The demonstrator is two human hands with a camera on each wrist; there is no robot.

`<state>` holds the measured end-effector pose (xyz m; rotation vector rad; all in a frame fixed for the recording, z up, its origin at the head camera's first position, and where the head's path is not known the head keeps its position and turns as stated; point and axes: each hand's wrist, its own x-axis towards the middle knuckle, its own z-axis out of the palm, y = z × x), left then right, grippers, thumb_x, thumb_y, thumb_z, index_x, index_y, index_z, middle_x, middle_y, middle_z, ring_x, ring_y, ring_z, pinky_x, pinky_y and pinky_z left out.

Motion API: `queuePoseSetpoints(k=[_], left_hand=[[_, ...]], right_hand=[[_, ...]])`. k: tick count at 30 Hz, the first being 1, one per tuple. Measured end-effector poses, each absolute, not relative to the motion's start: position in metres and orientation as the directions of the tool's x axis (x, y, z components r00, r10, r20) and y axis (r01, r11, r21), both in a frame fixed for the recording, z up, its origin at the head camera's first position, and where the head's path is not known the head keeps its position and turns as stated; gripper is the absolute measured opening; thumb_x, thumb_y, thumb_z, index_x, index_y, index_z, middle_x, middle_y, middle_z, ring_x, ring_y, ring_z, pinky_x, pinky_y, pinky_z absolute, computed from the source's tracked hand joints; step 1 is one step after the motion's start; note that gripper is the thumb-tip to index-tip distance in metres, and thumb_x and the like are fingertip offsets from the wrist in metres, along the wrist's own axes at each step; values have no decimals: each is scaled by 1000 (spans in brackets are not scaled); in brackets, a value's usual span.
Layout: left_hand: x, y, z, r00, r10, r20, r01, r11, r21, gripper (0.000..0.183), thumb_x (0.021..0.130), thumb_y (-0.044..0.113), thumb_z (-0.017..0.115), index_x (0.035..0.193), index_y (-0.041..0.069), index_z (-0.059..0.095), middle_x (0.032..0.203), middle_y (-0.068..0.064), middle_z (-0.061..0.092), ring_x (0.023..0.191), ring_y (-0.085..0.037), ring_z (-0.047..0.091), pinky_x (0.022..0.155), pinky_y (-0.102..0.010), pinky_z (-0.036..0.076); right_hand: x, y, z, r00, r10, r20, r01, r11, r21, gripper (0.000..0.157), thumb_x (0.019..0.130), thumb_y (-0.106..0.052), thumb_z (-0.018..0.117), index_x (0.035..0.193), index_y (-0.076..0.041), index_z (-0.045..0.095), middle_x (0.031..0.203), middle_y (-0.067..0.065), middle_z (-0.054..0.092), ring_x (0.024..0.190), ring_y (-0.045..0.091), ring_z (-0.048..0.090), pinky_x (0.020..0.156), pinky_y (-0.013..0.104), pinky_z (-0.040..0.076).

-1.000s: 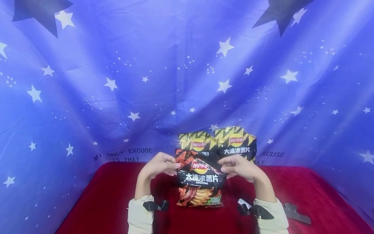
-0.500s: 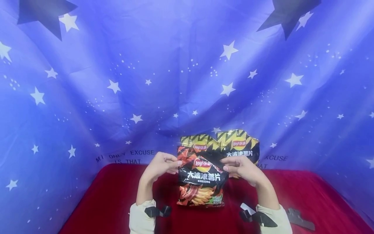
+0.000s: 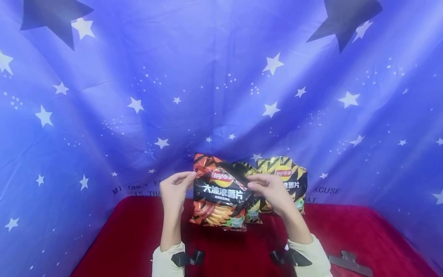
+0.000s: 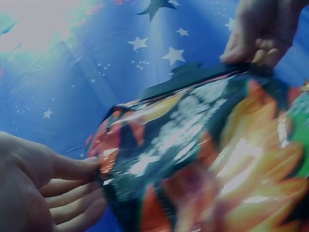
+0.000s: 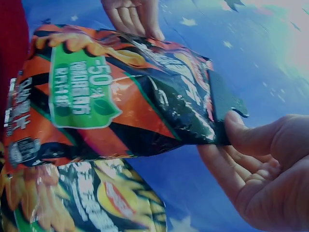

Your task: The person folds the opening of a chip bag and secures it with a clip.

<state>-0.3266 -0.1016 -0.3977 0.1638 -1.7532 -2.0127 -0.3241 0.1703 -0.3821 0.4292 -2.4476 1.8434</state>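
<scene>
Chip bag [image 3: 219,192], glossy and creased, is orange-red with jagged black bands, a red-and-yellow logo, bold white characters, pictured ridged chips and a green panel toward 5 o'clock. It stands near-upright over the red table [image 3: 138,231], toward 6 o'clock from the head view's centre. Left hand [image 3: 174,188] pinches its 10 o'clock edge; right hand [image 3: 268,186] pinches the black clip [image 5: 224,104] on its top edge, toward 2 o'clock. Two yellow bags [image 3: 282,169] stand toward 3 o'clock.

L hand [image 3: 175,191] & R hand [image 3: 272,188] raised, both pinching, thumbs [image 5: 257,136] opp. fingers [image 5: 223,170], forearms [image 3: 171,230] apart
</scene>
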Motion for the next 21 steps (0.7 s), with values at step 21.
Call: queuePoseSetpoints(k=[21], left_hand=[[-345,-133,-399,-725,-635,267,435,-122,892,24,84,2,81,103,-12,74,68,19,72,67,0,67,64,-14,55]], right_hand=[[-360,110,-377,-942,-206,264,-301,176,-937,32,90,-3,73,120,5,69,122,25,71,91,21,74,82,36,63]])
